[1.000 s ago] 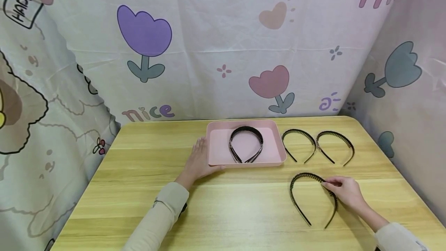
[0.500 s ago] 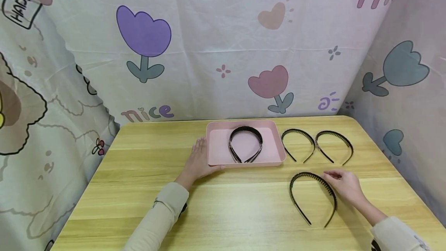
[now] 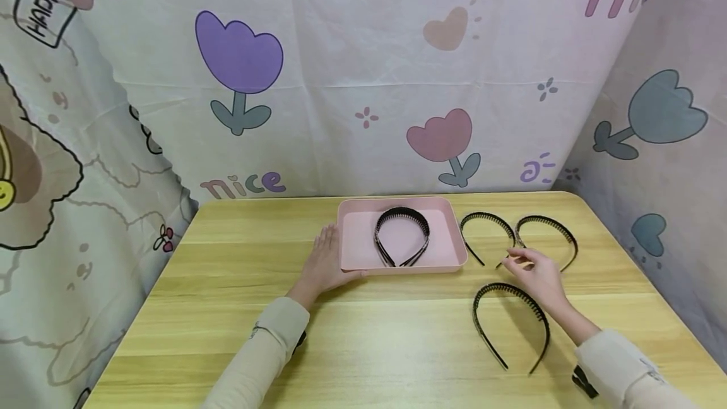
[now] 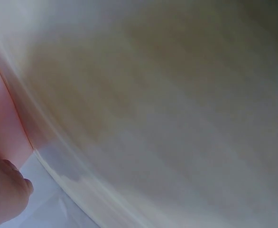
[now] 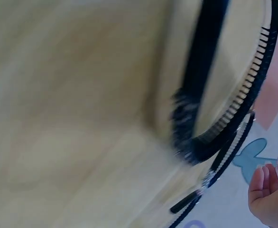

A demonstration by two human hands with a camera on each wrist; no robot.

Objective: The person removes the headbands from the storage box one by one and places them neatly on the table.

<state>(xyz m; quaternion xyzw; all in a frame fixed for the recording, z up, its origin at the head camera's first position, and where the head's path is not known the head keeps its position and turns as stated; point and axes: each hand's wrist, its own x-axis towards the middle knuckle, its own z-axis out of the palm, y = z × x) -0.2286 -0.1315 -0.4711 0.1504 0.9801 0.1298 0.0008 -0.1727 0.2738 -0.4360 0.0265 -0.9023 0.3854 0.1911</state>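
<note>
My left hand (image 3: 326, 262) rests against the left side of a pink tray (image 3: 349, 232), fingers straight and thumb along its front edge. Inside the tray lies a black toothed headband bundle (image 3: 401, 212), seemingly more than one together. My right hand (image 3: 536, 276) hovers with loosely bent fingers and nothing held, its fingertips by the lower ends of two black headbands, the nearer-to-tray headband (image 3: 487, 214) and the far-right headband (image 3: 546, 218). In front lies another headband (image 3: 505, 287), apart from the hand. The right wrist view shows the right hand (image 5: 271, 194) beyond a blurred headband (image 5: 203, 61).
A light wooden table (image 3: 238, 308) carries everything. Behind and beside it hangs a printed cloth (image 3: 341, 49) with flowers, hearts and lettering. The tray stands near the table's back edge.
My right hand has let go of the front headband and moved back and left toward the two rear headbands. The left hand and tray have stayed in place.
</note>
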